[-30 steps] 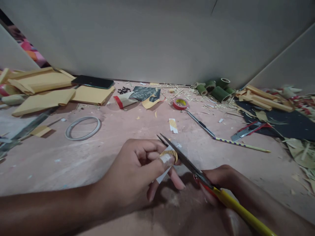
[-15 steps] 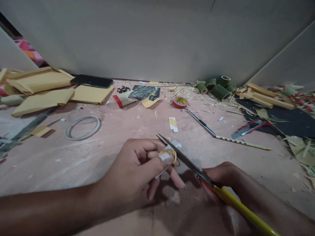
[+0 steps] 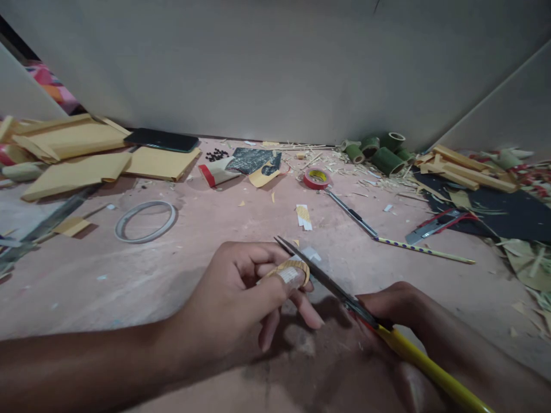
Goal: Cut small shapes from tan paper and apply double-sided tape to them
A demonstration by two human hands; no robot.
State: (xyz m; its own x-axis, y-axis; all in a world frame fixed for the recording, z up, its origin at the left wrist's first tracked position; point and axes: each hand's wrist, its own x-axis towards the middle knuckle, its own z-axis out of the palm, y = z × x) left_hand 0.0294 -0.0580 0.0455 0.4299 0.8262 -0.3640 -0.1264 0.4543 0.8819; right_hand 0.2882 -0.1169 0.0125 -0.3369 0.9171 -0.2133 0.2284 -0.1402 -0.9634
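Here, left hand (image 3: 245,298) pinching curled tan strip (image 3: 293,269), right hand (image 3: 391,312) grasping yellow-handled steel scissors (image 3: 344,295), blades closed.

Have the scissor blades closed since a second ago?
Yes. The scissors in the right hand now show blades shut at the tip, still beside the yellow strip in the left hand.
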